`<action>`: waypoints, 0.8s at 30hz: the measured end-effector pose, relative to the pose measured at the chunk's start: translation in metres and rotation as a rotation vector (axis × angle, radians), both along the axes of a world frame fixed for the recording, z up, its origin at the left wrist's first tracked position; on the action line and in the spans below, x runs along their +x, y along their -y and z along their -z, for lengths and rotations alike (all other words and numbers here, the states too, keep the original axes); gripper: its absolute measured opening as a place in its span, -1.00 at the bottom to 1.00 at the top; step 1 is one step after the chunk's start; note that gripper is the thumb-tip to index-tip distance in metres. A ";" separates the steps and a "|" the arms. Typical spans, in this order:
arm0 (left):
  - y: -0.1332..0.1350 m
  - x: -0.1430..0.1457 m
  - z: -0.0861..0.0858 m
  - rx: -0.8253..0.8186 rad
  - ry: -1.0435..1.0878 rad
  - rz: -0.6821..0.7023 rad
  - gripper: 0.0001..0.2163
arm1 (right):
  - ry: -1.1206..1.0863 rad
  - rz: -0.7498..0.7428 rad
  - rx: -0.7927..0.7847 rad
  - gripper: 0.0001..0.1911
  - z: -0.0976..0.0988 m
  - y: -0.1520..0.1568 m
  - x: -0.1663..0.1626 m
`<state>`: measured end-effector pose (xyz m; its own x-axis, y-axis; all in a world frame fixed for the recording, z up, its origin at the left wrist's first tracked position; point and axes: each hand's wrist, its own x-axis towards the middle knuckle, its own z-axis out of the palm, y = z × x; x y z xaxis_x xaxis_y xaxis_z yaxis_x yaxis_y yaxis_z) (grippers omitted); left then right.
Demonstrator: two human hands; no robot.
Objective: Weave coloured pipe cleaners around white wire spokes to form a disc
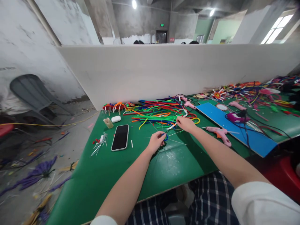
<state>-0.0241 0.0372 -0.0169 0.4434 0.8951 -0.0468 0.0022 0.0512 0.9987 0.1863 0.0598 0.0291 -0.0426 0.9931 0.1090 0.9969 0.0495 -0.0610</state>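
Between the fingers of my left hand (156,141) is a small blue ring-like centre (166,137), with several thin pale wires (177,142) spreading out from it like spokes. My left hand is closed on this wire spoke frame, low over the green table (138,165). Farther forward and to the right, my right hand (186,124) has its fingers pinched together near the upper spokes. What it grips is too small to make out. Beside its fingertips lies a white strip (172,126). Just beyond both hands is a pile of coloured pipe cleaners (157,109).
Left of my hands lie a phone (120,137), a white case (116,119), a beige holder (108,123) and loose white sticks (99,145). On the right are a pink glue gun (220,134), a blue board (234,128) and dark cables. A white partition (164,68) stands behind.
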 end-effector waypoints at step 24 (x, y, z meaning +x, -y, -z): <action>0.004 0.003 -0.005 -0.066 0.045 -0.050 -0.73 | -1.695 0.127 0.122 -0.65 0.021 0.053 -0.042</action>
<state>-0.0213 0.0336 -0.0124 0.4014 0.9117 -0.0876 -0.0466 0.1159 0.9922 0.1439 0.0072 0.0082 0.2657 0.9639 0.0153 -0.1789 0.0649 -0.9817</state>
